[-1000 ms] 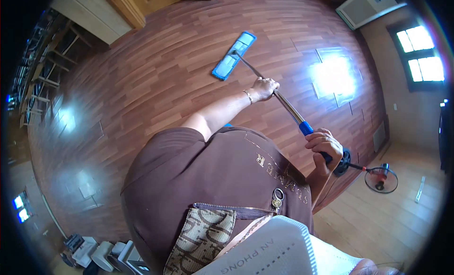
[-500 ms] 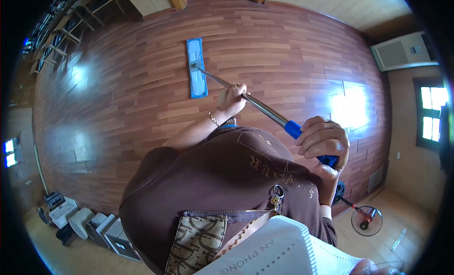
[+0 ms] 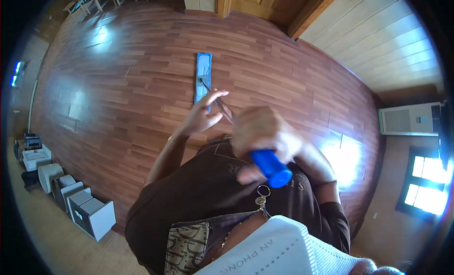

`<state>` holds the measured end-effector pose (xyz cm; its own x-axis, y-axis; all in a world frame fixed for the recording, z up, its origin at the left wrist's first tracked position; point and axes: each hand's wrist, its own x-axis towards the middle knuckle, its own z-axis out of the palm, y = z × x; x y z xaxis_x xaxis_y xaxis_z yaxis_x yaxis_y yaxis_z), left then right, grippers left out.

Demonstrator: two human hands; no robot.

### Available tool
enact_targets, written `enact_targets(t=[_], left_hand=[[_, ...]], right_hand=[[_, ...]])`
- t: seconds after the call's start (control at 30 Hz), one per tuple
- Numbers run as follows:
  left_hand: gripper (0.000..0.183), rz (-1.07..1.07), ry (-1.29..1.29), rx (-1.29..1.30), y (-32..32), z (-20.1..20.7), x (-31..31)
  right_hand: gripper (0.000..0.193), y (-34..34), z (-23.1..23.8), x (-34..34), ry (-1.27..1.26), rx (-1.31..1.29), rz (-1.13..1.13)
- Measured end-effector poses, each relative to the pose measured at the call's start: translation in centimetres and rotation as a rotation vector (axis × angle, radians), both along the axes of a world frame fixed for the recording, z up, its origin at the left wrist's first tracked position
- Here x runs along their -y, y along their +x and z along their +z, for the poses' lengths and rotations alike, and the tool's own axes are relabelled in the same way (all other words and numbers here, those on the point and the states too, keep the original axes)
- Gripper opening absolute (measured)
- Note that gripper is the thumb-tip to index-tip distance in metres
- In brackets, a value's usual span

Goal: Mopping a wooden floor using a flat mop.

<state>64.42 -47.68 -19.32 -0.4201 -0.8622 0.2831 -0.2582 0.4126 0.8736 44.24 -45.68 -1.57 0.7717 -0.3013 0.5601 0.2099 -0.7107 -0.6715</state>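
A flat mop lies with its long blue pad [image 3: 203, 69] on the wood floor ahead of me, and its thin metal pole slants up towards my chest. My right hand [image 3: 267, 133], smeared by motion, is wrapped round the upper part of the pole, and the mop's blue end grip [image 3: 271, 168] sticks out below it. My left hand [image 3: 201, 116] is lower on the pole, with fingers stretched and thumb apart; the pole runs close by its fingertips, and it does not grip it. A bracelet circles the left wrist.
Reddish-brown plank floor [image 3: 156, 52] spreads all round. A wooden door [image 3: 257, 3] stands at the top, with a pale panelled wall to its right. A white air-conditioning unit [image 3: 409, 121] is at the right wall. Boxy white and grey furniture [image 3: 97, 213] lines the lower left.
My left hand has loosened from the pole and its fingers have spread. The right hand has swung left to before my chest with the grip. The view has turned, showing more of the door.
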Motion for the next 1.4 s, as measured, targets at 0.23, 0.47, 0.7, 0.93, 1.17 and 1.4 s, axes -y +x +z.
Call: enact_targets(t=[0.23,0.47,0.7,0.93,1.17,1.4], left_hand=[[0.088,-0.318,-0.536,-0.305,4.3,17.2,-6.8],[0.021,-0.198,-0.695,0.177,-2.3,20.4,-12.0],[0.026,-0.102,-0.618,0.188,-6.1,20.8,-11.6],[0.035,-0.323,-0.477,-0.095,-12.0,18.7,-6.5],[0.033,-0.561,-0.356,-0.195,-21.7,15.6,-0.7],[0.026,-0.781,-0.163,-0.241,-32.9,12.8,2.6]], right_hand=[[0.027,6.0,-16.4,6.4,0.101,-0.101,-0.156],[0.017,6.6,-29.1,8.6,-0.061,-0.531,-0.079],[0.021,2.1,-25.6,8.0,-0.040,-0.587,-0.206],[0.013,-8.6,-26.2,10.6,0.046,-0.629,-0.458],[0.013,-24.6,-27.3,11.7,0.161,-0.608,-0.788],[0.011,-40.4,-31.5,8.8,0.230,-0.533,-1.122]])
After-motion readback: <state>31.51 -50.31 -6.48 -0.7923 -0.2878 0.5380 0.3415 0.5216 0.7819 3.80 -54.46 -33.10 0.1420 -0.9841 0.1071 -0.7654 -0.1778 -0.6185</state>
